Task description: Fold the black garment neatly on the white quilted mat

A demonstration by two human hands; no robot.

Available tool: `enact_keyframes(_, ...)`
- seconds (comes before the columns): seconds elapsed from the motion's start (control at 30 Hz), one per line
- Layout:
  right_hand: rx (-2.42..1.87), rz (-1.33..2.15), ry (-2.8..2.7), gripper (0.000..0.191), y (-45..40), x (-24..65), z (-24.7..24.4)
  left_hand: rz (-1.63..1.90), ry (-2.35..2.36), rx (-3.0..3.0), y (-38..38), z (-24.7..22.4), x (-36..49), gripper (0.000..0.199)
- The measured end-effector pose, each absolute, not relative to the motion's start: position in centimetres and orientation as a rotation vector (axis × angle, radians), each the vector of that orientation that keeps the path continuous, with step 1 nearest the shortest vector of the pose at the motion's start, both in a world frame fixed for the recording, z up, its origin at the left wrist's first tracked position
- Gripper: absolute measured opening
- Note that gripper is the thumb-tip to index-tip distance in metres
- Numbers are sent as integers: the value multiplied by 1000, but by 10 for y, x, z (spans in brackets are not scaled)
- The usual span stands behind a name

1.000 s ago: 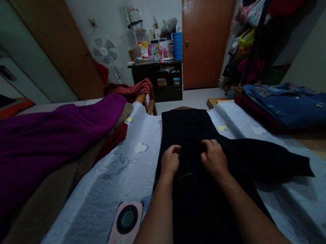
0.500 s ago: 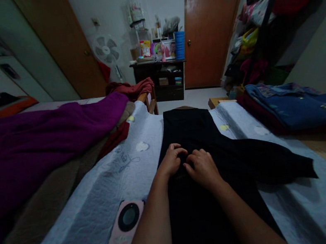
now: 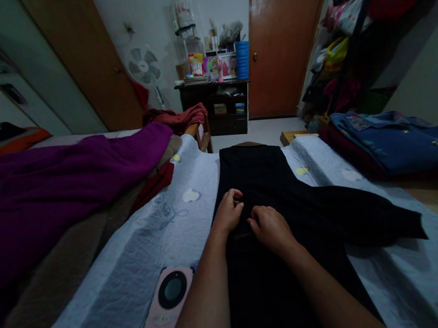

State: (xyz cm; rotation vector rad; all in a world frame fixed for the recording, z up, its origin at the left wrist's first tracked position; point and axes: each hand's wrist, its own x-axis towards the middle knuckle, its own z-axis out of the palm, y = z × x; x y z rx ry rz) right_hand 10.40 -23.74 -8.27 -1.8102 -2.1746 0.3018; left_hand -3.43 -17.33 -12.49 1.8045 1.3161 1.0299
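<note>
A black long-sleeved garment lies spread out on the light quilted cover, one sleeve stretching to the right. My left hand is on the garment's upper part, with its fingers curled and pinching at the cloth. Just to its right, my right hand is closed too, fingers bent down into the dark fabric. A short gap separates the two hands. Dark cloth hides the exact fold or fastening between the fingertips. Beside my left forearm lies a pink phone-like object with a round dark disc.
The quilted cover has ridges on both sides. To the left are a purple blanket and a brown one. Folded clothes, blue on top, sit at right on a wooden surface. A fan and dark cabinet stand behind.
Both hands have shifted slightly on the garment; the gap between the fingertips looks a little wider. The right fingers are curled more tightly. The garment stays in place.
</note>
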Motion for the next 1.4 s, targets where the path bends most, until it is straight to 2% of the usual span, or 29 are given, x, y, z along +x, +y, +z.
enact_keyframes(0.07,-1835,381,-2089,6,-238,105,-84,1028,1350,1793,-173,-125,-34,24)
enact_keyframes(0.2,-1780,492,-1941,16,-237,106,-87,1011,1388,1793,-173,-124,-33,20)
enact_keyframes(0.47,-1696,556,-1837,15,-234,105,-90,989,1431,1788,-171,-127,-33,19)
enact_keyframes(0.8,-1851,507,-1798,21,-230,102,-96,959,1478,1826,-172,-124,-31,19)
enact_keyframes(1.4,-1763,514,-1701,15,-227,102,-95,942,1552,1925,-176,-120,-30,21)
